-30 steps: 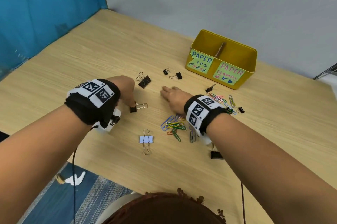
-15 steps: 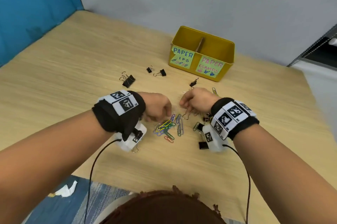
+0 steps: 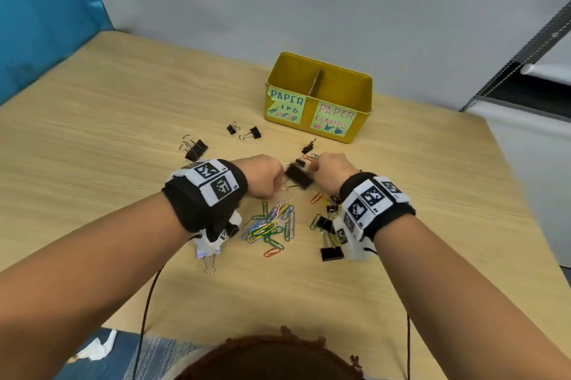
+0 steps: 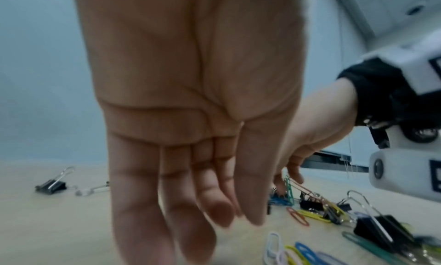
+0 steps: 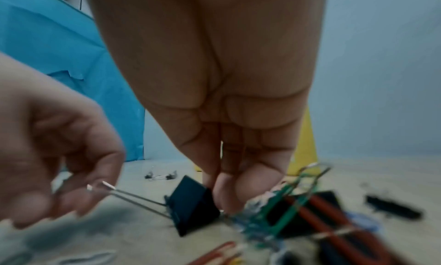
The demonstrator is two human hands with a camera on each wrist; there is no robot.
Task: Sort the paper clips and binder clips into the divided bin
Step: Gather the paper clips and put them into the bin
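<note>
The yellow divided bin (image 3: 319, 98) stood at the table's (image 3: 108, 132) far side. Nearer, the left hand (image 3: 265, 175) pinched the wire handles of a black binder clip (image 3: 298, 176) while the right hand (image 3: 330, 169) pinched its body — seemingly a handover before binning — held above the paper clips (image 3: 272, 226).

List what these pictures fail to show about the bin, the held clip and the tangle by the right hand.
- Yellow bin: its floor in the head view, hidden by the front wall; contents unknown.
- Black binder clip: the left hand curls round its wire handles, hiding their ends.
- Right hand: clips tangled beside it, blurred in the right wrist view.
- First label's second word: partly unreadable.
</note>
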